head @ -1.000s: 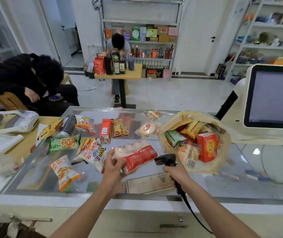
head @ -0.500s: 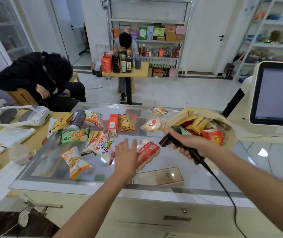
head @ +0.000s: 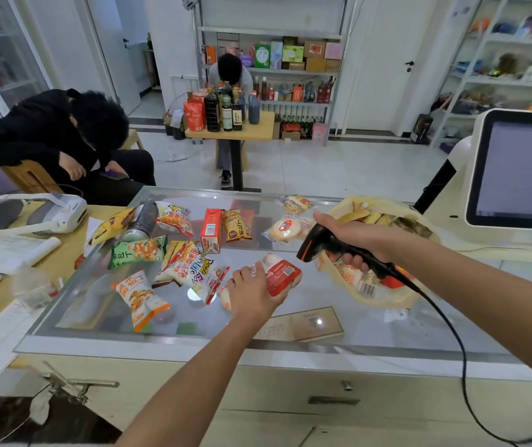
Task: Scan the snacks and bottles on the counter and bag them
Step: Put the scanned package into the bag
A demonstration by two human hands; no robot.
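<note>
The red-labelled pack (head: 283, 278) of pale round pieces lies low over the glass counter (head: 371, 327), near its middle, barcode side up. The left hand (head: 251, 293) grips it from its left end, fingers curled over the top and thumb underneath (whether the pack touches the glass I cannot tell). Just right of the pack and above it, the black scanner (head: 329, 243) tilts its head down toward the barcode. The right hand (head: 359, 235) is clenched round the scanner's handle, and its black cable (head: 451, 324) trails off to the pack's right, toward the counter's near edge.

Right of the pack, behind the scanner, a yellowish bag (head: 383, 301) sits open on the counter with several packets already inside. Left of the pack lie loose snacks: touching the left hand a white packet (head: 193, 269), further left an orange packet (head: 139, 296) and a green packet (head: 137, 251). Beyond the pack stand a red carton (head: 210, 230) and a wrapped round bun (head: 285, 229); a dark can (head: 143, 219) lies on its side well off to the far left. Far right of the pack, past the bag, stands a white till screen (head: 519, 172).
</note>
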